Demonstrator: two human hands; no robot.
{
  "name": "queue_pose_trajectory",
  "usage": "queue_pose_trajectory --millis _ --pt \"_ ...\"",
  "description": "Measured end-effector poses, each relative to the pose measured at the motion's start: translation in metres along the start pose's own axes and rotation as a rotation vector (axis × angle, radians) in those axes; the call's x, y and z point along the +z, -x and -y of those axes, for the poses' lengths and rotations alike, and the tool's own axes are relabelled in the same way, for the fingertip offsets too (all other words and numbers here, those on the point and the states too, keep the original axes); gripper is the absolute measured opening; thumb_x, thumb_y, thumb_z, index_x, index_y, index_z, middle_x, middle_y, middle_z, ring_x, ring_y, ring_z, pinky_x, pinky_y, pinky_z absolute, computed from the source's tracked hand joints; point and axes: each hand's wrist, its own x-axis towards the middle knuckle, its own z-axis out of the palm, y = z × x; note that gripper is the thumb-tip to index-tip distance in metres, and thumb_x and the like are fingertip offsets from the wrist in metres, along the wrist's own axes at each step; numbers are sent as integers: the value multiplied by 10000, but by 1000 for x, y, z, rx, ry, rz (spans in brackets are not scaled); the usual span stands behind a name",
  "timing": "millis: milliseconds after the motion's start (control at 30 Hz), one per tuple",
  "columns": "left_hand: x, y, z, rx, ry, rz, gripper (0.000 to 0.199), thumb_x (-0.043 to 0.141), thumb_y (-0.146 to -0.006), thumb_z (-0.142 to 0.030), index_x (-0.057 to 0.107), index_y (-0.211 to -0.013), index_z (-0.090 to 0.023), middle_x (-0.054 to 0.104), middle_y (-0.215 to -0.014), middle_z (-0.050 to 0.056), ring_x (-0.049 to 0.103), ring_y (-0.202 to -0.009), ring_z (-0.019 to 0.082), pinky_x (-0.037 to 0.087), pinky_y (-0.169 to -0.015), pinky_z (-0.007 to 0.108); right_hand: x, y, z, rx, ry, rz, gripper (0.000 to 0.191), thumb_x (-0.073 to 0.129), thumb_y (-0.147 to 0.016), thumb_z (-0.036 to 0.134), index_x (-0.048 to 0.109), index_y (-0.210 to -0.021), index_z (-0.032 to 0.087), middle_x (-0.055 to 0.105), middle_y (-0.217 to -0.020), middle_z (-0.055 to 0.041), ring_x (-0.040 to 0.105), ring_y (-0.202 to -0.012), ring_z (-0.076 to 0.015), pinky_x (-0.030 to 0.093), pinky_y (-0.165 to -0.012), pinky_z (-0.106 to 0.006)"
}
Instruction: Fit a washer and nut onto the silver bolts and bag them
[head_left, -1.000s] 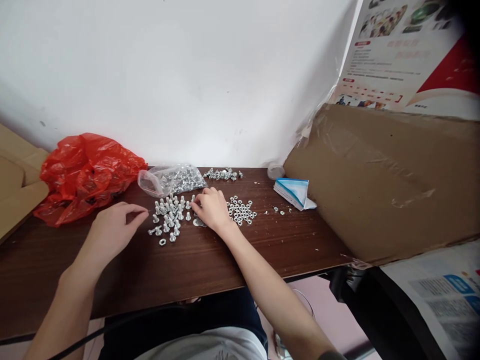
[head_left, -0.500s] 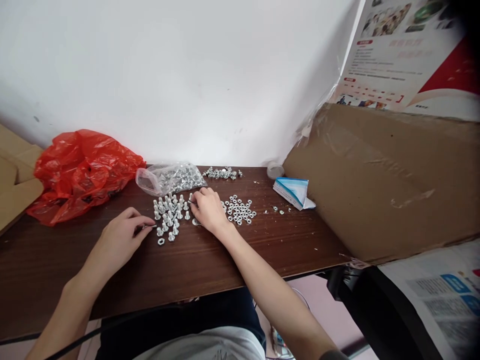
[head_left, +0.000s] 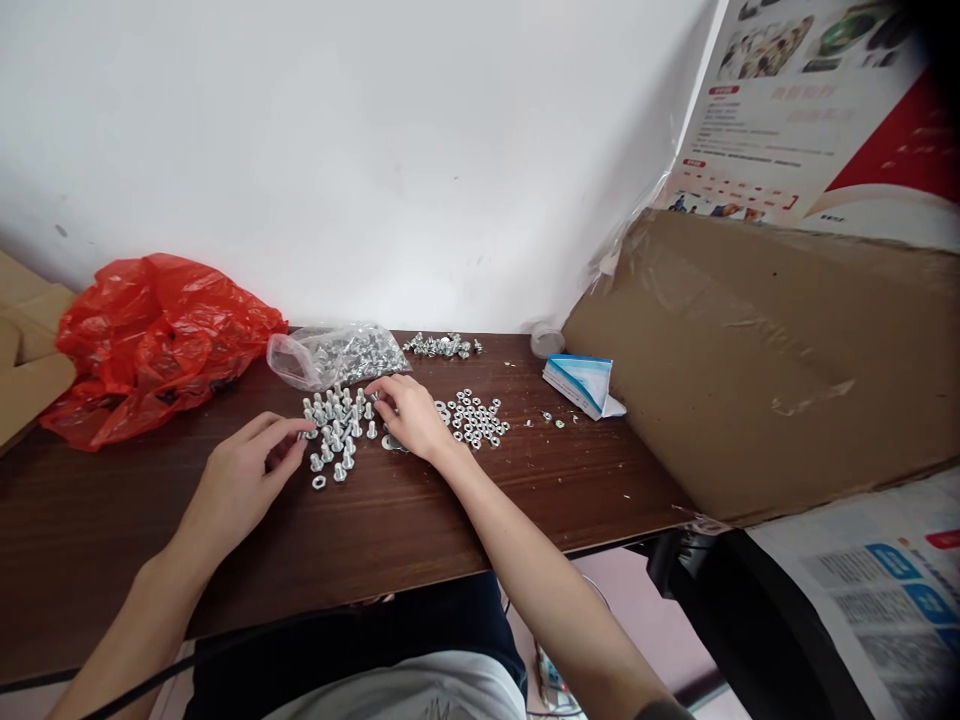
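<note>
Silver bolts (head_left: 335, 432) stand on their heads in a cluster on the dark brown table, between my two hands. At the cluster's left edge, my left hand (head_left: 240, 480) pinches a small metal piece that looks like a bolt, mostly hidden by the fingers. My right hand (head_left: 411, 412) reaches to the back right of the cluster, thumb and forefinger closed on a bolt (head_left: 375, 396). Washers (head_left: 391, 442) lie partly hidden under that hand. Loose hex nuts (head_left: 480, 420) spread to its right, and a single nut (head_left: 319, 482) lies in front of the bolts.
Behind the bolts lies a clear plastic bag (head_left: 341, 357) of hardware, with a pile of small screws (head_left: 442, 346) beside it. A red plastic bag (head_left: 157, 345) is at left. A blue-white packet (head_left: 581, 382) and a large cardboard box (head_left: 765, 370) stand at right.
My left hand has moved slightly up to the left edge of the bolts, its fingers spread a little more. My right hand has shifted slightly left. The view has turned slightly.
</note>
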Motion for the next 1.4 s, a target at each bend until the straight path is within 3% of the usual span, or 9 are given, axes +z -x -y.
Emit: queue_pose_trajectory --millis 133,300,533,633,767,967,1100,1233,1400 --pt "3 2 1 14 10 -1 290 453 -885 -418 639 -972 -212 672 -989 38 607 -799 173 449 -737 272 1 0 -2 -20 -24 8 210 489 -872 58 624 -988 168 650 -982 -51 580 -920 -171 455 -829 -291" --pt "5 3 0 -24 3 29 324 456 -887 -420 629 -1075 -221 671 -992 43 597 -760 173 466 -739 294 -1 0 -1 -11 -33 15 180 515 -867 85 623 -983 170 642 -998 -48 584 -917 -167 462 -800 -280" --pt "-2 -11 -18 65 -78 -166 346 434 -911 -431 694 -999 -220 573 -1001 60 575 -831 184 472 -761 305 -10 6 17 -151 8 -21 220 440 -923 143 638 -1011 183 618 -1006 -54 553 -995 -180 452 -797 -282" --pt "2 -27 -22 108 -154 -79 372 446 -882 -449 738 -900 -219 564 -1035 89 561 -893 234 474 -838 374 -10 9 20 -239 55 39 206 473 -926 189 649 -1034 179 611 -1029 -56 528 -1013 -189 447 -788 -287" --pt "7 -41 -32 52 -304 35 368 454 -854 -404 753 -799 -197 556 -1085 133 530 -1013 312 479 -856 429 -7 11 20 -263 137 85 216 487 -930 211 655 -1057 163 608 -1024 -65 517 -972 -193 439 -787 -302" --pt "8 -46 -48 -5 -529 136 307 512 -832 -352 762 -884 -181 559 -1098 161 524 -1013 348 481 -818 447 -4 9 19 -263 223 127 216 485 -944 244 663 -1020 149 604 -963 -73 512 -927 -198 426 -771 -302" --pt "7 -52 -56 -41 -633 209 292 509 -831 -312 754 -888 -163 574 -1096 174 515 -1028 360 465 -814 449 -5 8 18 -269 193 127 175 502 -899 176 656 -972 138 604 -918 -64 514 -900 -192 418 -766 -302" --pt "7 -57 -61 -52 -702 249 297 497 -837 -285 744 -900 -133 587 -1081 195 510 -1035 369 446 -812 449 -6 9 18 -263 178 135 189 505 -828 123 655 -942 135 599 -887 -63 498 -859 -196 411 -754 -311" --pt "10 -57 -62 -59 -720 250 314 473 -864 -293 737 -889 -125 596 -1067 204 509 -1025 372 444 -804 452 -3 9 19 -307 221 93 178 506 -878 199 668 -926 142 587 -908 -73 469 -871 -208 392 -779 -328"
